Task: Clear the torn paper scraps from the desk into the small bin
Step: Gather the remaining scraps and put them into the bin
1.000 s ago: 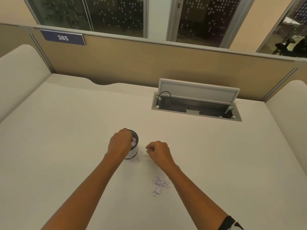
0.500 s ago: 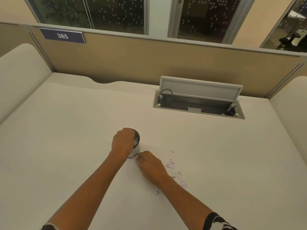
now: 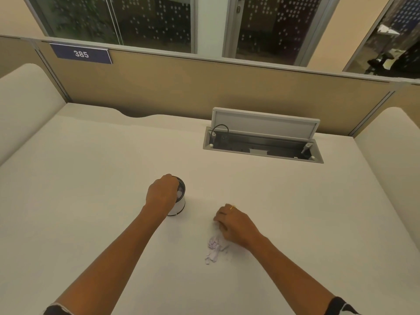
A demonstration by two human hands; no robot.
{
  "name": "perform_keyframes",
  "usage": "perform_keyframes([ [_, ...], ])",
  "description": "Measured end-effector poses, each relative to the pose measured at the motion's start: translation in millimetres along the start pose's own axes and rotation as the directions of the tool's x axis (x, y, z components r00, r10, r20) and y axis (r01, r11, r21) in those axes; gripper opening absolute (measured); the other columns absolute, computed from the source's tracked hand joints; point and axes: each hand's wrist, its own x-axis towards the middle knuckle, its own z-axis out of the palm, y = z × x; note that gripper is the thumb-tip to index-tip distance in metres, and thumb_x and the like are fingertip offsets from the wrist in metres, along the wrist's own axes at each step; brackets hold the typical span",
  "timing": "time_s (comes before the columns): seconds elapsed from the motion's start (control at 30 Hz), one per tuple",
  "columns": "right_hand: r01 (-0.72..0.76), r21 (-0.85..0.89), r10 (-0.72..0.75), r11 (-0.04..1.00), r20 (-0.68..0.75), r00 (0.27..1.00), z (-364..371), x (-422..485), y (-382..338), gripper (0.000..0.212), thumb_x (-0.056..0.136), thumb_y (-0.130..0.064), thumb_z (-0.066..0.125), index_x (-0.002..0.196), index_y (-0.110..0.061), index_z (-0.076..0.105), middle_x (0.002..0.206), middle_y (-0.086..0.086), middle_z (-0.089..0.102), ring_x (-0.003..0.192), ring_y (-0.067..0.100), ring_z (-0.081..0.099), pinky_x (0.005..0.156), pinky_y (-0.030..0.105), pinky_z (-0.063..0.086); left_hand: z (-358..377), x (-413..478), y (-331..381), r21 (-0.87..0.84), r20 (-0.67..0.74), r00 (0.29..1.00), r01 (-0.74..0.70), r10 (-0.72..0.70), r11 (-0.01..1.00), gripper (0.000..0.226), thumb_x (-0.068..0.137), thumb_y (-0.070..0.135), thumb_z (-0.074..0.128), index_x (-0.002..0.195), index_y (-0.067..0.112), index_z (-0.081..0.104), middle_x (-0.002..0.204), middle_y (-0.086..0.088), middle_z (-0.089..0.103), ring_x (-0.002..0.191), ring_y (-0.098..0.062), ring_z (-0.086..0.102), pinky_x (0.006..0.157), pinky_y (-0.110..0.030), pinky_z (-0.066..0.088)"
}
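Observation:
A small white bin (image 3: 180,203) with a dark rim stands on the desk (image 3: 91,178), with white scraps visible inside. My left hand (image 3: 161,194) is wrapped around its left side and rim. A little heap of torn white paper scraps (image 3: 213,247) lies to the right and nearer me. My right hand (image 3: 234,223) rests palm down at the heap's far edge, fingers curled onto the scraps; I cannot see whether any are pinched between them.
An open cable hatch (image 3: 263,142) with a raised lid and a black cable is sunk into the desk at the back right. A tan partition (image 3: 204,87) with a "385" label (image 3: 81,54) closes the far edge. Padded side panels (image 3: 25,105) flank the desk.
My right hand has moved right and toward me, away from the bin. The spread scraps are now gathered into one heap under its fingers. The left hand has stayed on the bin.

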Motion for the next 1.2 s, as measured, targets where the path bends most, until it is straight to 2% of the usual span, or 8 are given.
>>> perform_keyframes([
  [0.17,-0.246,0.096,0.247,0.965,-0.003,0.969,-17.4,5.9,19.5,0.044,0.083,0.002,0.046,0.124,-0.012,0.058,0.129,0.003,0.056,0.124,0.022,0.044,0.094,0.035,0.048,-8.1,-1.0,-5.5,-0.092,0.007,0.999,0.041,-0.041,0.995,0.017,0.082,0.011,0.06,0.097,0.011,0.067,0.096,-0.007,0.064,0.078,-0.026,0.059,0.064,-0.029,0.046],
  [0.47,-0.258,0.122,0.243,0.959,0.121,0.962,-2.5,-19.5,6.3,0.055,0.084,0.005,0.042,0.135,-0.017,0.047,0.144,-0.002,0.039,0.136,0.018,0.029,0.101,0.034,0.043,-9.0,-17.3,-13.4,-0.255,-0.182,0.982,0.009,-0.057,0.967,0.023,0.094,0.027,0.049,0.102,0.025,0.071,0.105,0.0,0.063,0.094,-0.025,0.059,0.069,-0.032,0.046],
  [0.67,-0.237,0.19,0.237,0.953,0.02,0.971,-7.1,-52.6,-1.0,0.047,0.089,-0.007,0.04,0.132,-0.023,0.049,0.13,-0.005,0.055,0.119,0.015,0.048,0.092,0.027,0.044,2.8,-57.1,10.2,-0.277,-0.542,0.831,-0.316,0.124,0.907,0.014,0.09,0.029,0.061,0.1,0.029,0.07,0.099,0.009,0.061,0.093,-0.016,0.059,0.056,-0.032,0.053],
  [0.73,-0.315,0.188,0.329,0.93,-0.048,0.943,-11.7,-63.7,7.5,0.042,0.092,-0.016,0.043,0.133,-0.024,0.048,0.131,-0.006,0.054,0.121,0.013,0.048,0.094,0.025,0.043,20.5,-75.0,19.7,-0.311,-0.456,0.872,-0.343,0.178,0.886,0.019,0.088,0.039,0.061,0.105,0.035,0.067,0.101,0.012,0.059,0.09,-0.011,0.062,0.058,-0.029,0.052],
  [0.83,-0.447,0.154,0.448,0.881,0.031,0.894,-15.0,-82.5,16.7,0.047,0.092,-0.039,0.048,0.137,-0.025,0.042,0.134,-0.006,0.047,0.126,0.015,0.042,0.095,0.026,0.041,57.0,-101.3,32.3,-0.383,-0.078,0.971,-0.239,0.227,0.892,0.051,0.08,0.059,0.059,0.127,0.041,0.05,0.12,0.013,0.048,0.101,-0.007,0.058,0.076,-0.027,0.05],
  [0.93,-0.501,0.115,0.485,0.858,0.145,0.862,-11.9,-96.4,11.7,0.074,0.08,-0.06,0.056,0.141,-0.024,0.034,0.135,-0.004,0.037,0.128,0.016,0.034,0.093,0.029,0.045,85.0,-118.3,43.1,-0.336,0.181,0.955,-0.165,0.235,0.927,0.089,0.071,0.064,0.065,0.145,0.033,0.025,0.132,0.007,0.033,0.119,-0.012,0.045,0.086,-0.029,0.048],
  [1.07,-0.501,0.125,0.47,0.856,0.215,0.856,-5.6,-96.2,-10.3,0.098,0.068,-0.066,0.065,0.145,-0.022,0.023,0.136,-0.002,0.026,0.127,0.017,0.03,0.09,0.029,0.047,96.5,-119.1,56.2,-0.337,0.206,0.957,-0.126,0.203,0.933,0.097,0.071,0.053,0.072,0.147,0.028,0.018,0.13,0.003,0.031,0.114,-0.016,0.047,0.084,-0.029,0.05],
  [1.2,-0.489,0.126,0.455,0.863,0.229,0.861,4.1,-80.9,-28.7,0.095,0.073,-0.048,0.07,0.147,-0.023,0.017,0.134,0.002,0.026,0.123,0.02,0.034,0.091,0.028,0.047,97.8,-110.3,68.3,-0.429,0.206,0.957,-0.099,0.204,0.898,0.073,0.076,0.038,0.073,0.139,0.029,0.037,0.124,0.003,0.039,0.103,-0.018,0.057,0.084,-0.028,0.051],
])
